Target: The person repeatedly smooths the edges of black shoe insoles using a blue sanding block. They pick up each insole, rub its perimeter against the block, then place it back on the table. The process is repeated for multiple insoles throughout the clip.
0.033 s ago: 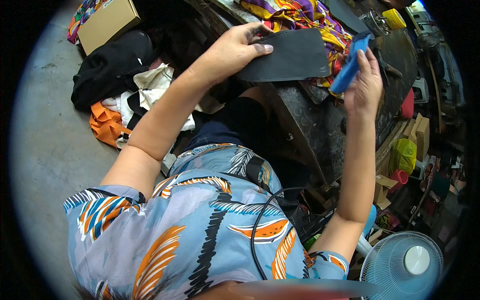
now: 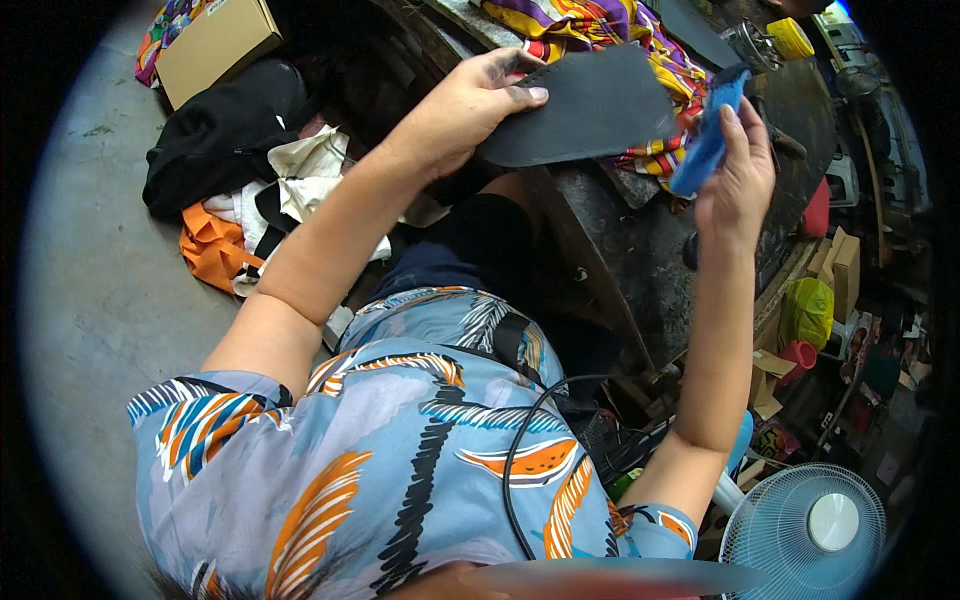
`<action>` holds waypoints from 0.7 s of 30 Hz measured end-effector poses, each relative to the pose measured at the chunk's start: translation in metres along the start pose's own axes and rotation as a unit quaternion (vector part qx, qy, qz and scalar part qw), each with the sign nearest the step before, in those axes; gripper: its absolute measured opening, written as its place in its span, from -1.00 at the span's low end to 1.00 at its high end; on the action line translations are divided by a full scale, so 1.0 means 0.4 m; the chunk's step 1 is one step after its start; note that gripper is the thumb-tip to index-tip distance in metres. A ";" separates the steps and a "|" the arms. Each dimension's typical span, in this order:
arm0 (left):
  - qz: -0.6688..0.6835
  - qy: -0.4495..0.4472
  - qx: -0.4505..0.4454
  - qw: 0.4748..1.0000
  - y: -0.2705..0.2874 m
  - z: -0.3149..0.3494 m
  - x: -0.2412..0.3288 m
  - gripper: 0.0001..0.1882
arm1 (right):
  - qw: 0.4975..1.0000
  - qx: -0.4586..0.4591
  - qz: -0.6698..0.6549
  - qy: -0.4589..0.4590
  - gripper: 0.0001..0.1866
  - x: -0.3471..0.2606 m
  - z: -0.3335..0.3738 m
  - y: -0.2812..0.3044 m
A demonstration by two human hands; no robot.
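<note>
A flat dark grey sheet [image 2: 590,108] with rounded corners, perhaps leather, is pinched at its left end by my left hand [image 2: 487,95], thumb on top. Dark smudges mark that hand's fingers. My right hand [image 2: 738,165] grips a blue cloth-like pad [image 2: 712,140] with a dark top edge, held just off the sheet's right end. Both things are above the near edge of a worn dark workbench [image 2: 640,260]. Behind the sheet lies a crumpled cloth [image 2: 640,25] patterned in yellow, red, purple and white.
A yellow-lidded clear jar [image 2: 752,45] stands at the bench's far right. Left on the floor are a cardboard box [image 2: 218,52], a black bag [image 2: 225,130] and an orange cloth bag [image 2: 215,250]. A fan [image 2: 805,520] is at lower right. A black cable [image 2: 515,450] crosses my shirt.
My right hand has shifted slightly right with the blue pad. The sheet's right end has tilted up a little in my left hand.
</note>
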State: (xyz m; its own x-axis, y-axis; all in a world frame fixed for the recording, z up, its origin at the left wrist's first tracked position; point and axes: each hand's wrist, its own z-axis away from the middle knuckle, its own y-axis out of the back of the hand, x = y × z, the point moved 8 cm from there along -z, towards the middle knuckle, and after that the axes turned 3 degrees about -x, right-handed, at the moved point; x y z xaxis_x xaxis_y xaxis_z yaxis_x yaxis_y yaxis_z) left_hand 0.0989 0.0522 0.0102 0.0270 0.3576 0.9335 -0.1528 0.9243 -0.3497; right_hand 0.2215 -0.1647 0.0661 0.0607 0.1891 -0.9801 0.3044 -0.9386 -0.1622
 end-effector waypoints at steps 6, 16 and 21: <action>0.298 0.095 -0.060 0.948 -0.070 0.008 -0.093 -0.71 | 0.893 -0.111 0.365 0.237 -0.74 -0.112 0.141 -0.088; 0.345 0.124 -0.105 0.925 -0.151 0.011 -0.102 -0.68 | 0.902 -0.168 0.331 0.223 -0.76 -0.117 0.197 -0.126; 0.338 0.142 -0.114 0.923 -0.167 0.014 -0.098 -0.74 | 0.798 -0.178 0.441 0.370 -0.59 -0.156 0.274 -0.169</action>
State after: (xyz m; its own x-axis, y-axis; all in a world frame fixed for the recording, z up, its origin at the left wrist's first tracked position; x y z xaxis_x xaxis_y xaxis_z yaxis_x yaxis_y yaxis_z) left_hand 0.1026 -0.0241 -0.0026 0.2634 0.8541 0.4486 -0.0188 0.4694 -0.8828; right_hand 0.0931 -0.1447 0.1256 0.9058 -0.2563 -0.3375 0.0764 -0.6846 0.7250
